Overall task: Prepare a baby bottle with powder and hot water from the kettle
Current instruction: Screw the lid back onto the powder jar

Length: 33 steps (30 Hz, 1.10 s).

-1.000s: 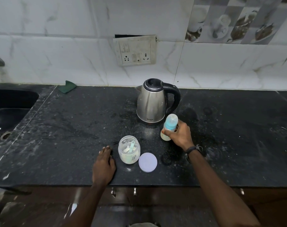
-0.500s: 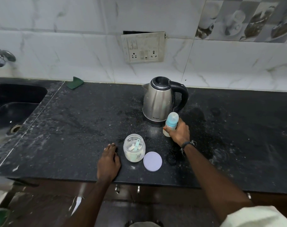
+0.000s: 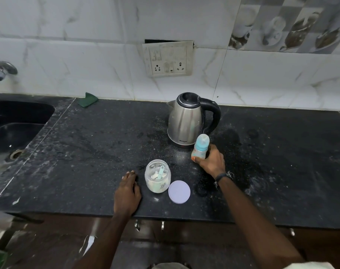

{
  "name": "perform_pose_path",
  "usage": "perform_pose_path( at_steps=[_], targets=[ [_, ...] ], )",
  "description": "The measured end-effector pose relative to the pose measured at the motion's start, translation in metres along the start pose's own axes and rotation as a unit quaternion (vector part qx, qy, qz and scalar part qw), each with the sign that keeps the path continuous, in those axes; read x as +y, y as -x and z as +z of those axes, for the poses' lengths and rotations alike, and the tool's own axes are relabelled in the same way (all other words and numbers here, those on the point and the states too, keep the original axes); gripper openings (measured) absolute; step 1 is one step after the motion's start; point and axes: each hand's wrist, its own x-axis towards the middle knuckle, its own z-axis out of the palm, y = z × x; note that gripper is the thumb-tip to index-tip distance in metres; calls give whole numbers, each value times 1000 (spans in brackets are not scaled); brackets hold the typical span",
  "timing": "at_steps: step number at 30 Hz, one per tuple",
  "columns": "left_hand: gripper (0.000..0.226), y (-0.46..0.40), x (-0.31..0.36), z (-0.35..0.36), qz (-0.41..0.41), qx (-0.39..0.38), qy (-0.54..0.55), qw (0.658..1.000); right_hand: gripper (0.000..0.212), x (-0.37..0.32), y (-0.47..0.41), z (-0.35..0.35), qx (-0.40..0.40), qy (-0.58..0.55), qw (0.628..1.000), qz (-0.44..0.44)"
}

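Observation:
A baby bottle [image 3: 200, 145] with a teal collar and clear cap stands upright on the black counter [image 3: 87, 152], and my right hand [image 3: 210, 160] is wrapped around its lower part. Just behind it sits a steel kettle [image 3: 186, 121] with a black handle pointing right. An open clear jar [image 3: 157, 176] of white powder holds a teal scoop. Its round pale lid [image 3: 179, 191] lies flat on the counter to the right of the jar. My left hand [image 3: 127, 193] rests palm down on the counter, left of the jar, fingers apart, holding nothing.
A black sink [image 3: 12, 131] lies at the left with a metal tap [image 3: 1, 69] above it. A green scrub pad [image 3: 87, 100] lies at the back by the wall. A socket plate [image 3: 168, 59] is on the tiled wall. The counter's front edge runs just below my left hand.
The view has shifted a little, so everything sits slightly further right and lower in frame. Both hands, the bottle and the jar keep their places on the counter.

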Motion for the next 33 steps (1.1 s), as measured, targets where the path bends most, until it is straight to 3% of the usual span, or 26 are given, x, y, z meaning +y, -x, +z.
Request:
perform_pose_path(
  at_steps=[5, 9, 14, 18, 21, 24, 28, 33],
  targets=[
    [38, 2, 3, -3, 6, 9, 23, 1000, 64, 12, 28, -4, 26, 61, 998, 22],
    [60, 7, 8, -13, 5, 16, 108, 994, 23, 22, 50, -2, 68, 104, 992, -7],
    [100, 6, 27, -9, -6, -16, 194, 981, 8, 18, 65, -2, 41, 225, 973, -9],
    [135, 3, 39, 5, -16, -52, 247, 967, 37, 7, 70, 2, 2, 231, 971, -64],
    [146, 2, 44, 12, -21, -63, 278, 958, 64, -1, 78, 13, -113, 255, 947, -158],
    [145, 3, 51, 13, -17, -53, 294, 954, 81, -10, 87, 27, -184, 319, 907, -205],
    [129, 4, 52, 14, -4, -39, 299, 954, 84, -17, 95, 43, -199, 406, 860, -235],
    [97, 9, 60, 8, -7, -19, 309, 951, 62, -15, 97, 48, -182, 430, 854, -229]
  ],
)
